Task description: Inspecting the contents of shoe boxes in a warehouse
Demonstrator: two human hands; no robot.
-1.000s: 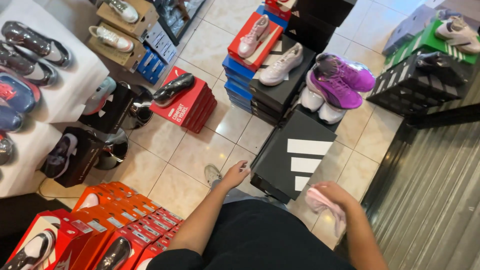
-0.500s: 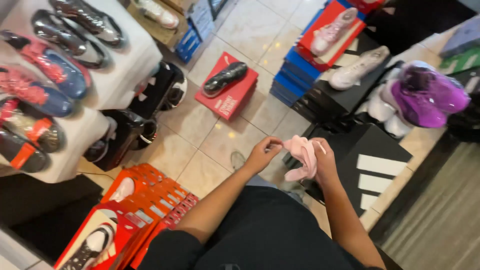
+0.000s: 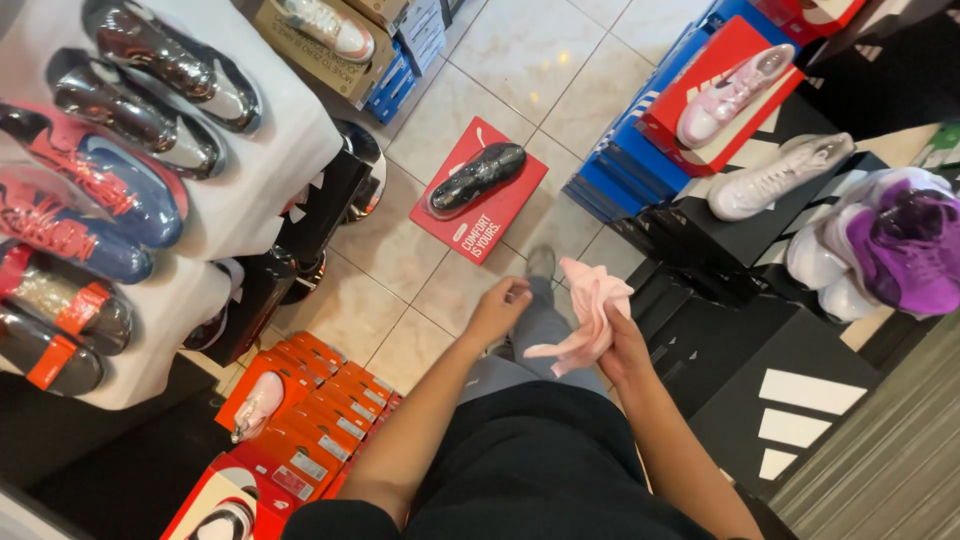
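Observation:
My right hand (image 3: 622, 346) grips a crumpled pink cloth (image 3: 590, 310) at waist height, above my grey trouser leg. My left hand (image 3: 499, 307) is just left of the cloth, fingers curled loosely, holding nothing. Below the hands lies the tiled floor (image 3: 520, 60). A black shoe (image 3: 476, 178) rests on a red shoebox (image 3: 492, 215) just ahead of my foot.
A white table (image 3: 265, 160) at left carries several sports shoes. Orange and red shoeboxes (image 3: 305, 440) are stacked at lower left. Blue boxes (image 3: 625, 170) with a pink shoe (image 3: 733, 92) on a red box, black boxes (image 3: 790, 390), a white shoe (image 3: 775, 178) and purple shoes (image 3: 905, 245) stand at right.
My right hand brought the pink cloth from my right side up in front of me. My left hand moved close to it. My view swung left toward the table.

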